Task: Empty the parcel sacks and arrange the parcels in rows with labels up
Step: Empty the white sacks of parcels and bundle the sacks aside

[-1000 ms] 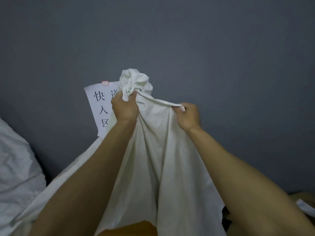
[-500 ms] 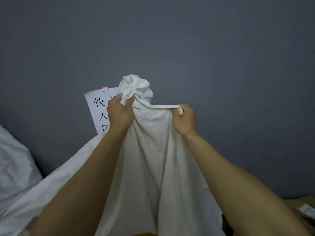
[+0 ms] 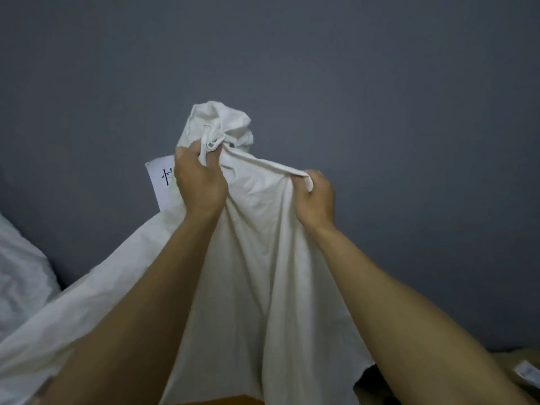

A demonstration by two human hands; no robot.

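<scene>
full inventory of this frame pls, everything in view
sack: 1, white cloth, centre, held up by its bunched top
second sack: 1, white, left edge, partly in view
paper sign: 1, white with black characters, on the wall behind the left hand, mostly hidden
parcel: 1 visible, brown with white label, bottom right corner
orange-brown surface: 1, bottom centre, cannot tell what
wall: grey, background
left hand: fist on the sack's gathered neck
right hand: gripping the sack's top edge

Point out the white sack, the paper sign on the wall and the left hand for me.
white sack (image 3: 263, 273), head view, on the hanging cloth between the arms.
paper sign (image 3: 159, 178), head view, on its visible left part beside the printing.
left hand (image 3: 198, 185), head view, on the back of the hand.
</scene>
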